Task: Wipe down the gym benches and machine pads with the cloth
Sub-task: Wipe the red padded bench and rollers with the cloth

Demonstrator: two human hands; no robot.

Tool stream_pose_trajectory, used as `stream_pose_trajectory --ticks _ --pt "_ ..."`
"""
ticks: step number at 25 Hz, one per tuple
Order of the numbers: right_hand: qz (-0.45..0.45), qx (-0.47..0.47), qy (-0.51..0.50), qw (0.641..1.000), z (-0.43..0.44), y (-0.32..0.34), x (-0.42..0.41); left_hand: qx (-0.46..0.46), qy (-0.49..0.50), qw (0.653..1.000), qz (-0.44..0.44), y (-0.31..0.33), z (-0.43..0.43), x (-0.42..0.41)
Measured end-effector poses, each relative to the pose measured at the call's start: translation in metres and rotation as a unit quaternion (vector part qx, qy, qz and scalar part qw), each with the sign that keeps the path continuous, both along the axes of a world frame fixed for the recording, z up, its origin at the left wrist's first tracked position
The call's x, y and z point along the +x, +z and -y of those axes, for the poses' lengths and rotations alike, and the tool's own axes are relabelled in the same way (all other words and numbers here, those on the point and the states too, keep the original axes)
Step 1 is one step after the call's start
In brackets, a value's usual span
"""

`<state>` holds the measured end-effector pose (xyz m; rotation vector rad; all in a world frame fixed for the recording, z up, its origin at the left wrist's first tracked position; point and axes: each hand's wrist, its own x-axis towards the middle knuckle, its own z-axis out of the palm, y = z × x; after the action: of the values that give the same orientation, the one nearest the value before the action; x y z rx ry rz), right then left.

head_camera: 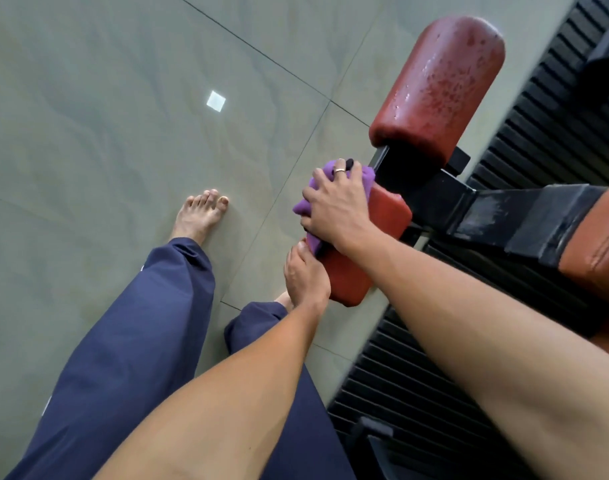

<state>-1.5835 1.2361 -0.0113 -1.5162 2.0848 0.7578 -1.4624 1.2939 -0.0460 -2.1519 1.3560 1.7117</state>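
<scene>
A purple cloth (367, 176) lies bunched on the near red roller pad (351, 271) of a gym machine. My right hand (334, 206) presses down on the cloth with its fingers spread and curled round it. Just below, my left hand (305, 271) grips the near edge of the same pad, fingers wrapped over its side. A second, larger red roller pad (441, 84) sticks out beyond the first, its surface worn and spotted. Both pads sit on a black metal bar (469, 206).
A brown padded seat edge (600, 244) shows at the right. Black ribbed rubber matting (417, 375) runs under the machine. Grey floor tiles (105, 116) spread to the left, where my bare feet and blue trouser legs stand.
</scene>
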Motion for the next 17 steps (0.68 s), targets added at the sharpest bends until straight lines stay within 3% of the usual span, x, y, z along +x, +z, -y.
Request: stream_pose_trajectory --ticks 3,7,10,13,17 --pt "-0.013 -0.004 -0.028 1.0 0.007 0.001 0.009 0.007 -0.035 0.999 -0.008 0.004 0.005 0.001" --pt "0.052 -0.164 -0.023 0.985 -0.063 0.025 0.032 -0.056 -0.146 0.983 -0.095 0.005 0.005 0.025" --pt "0.046 -0.177 0.041 0.982 -0.047 0.008 -0.001 -0.016 -0.144 0.983 -0.115 0.005 0.014 0.028" --pt "-0.008 -0.157 -0.029 0.987 -0.019 -0.001 -0.014 0.02 -0.104 0.991 -0.082 0.006 0.012 0.02" --pt "0.006 -0.186 -0.068 0.98 -0.054 0.011 0.025 0.034 -0.089 0.994 -0.05 0.014 0.016 0.029"
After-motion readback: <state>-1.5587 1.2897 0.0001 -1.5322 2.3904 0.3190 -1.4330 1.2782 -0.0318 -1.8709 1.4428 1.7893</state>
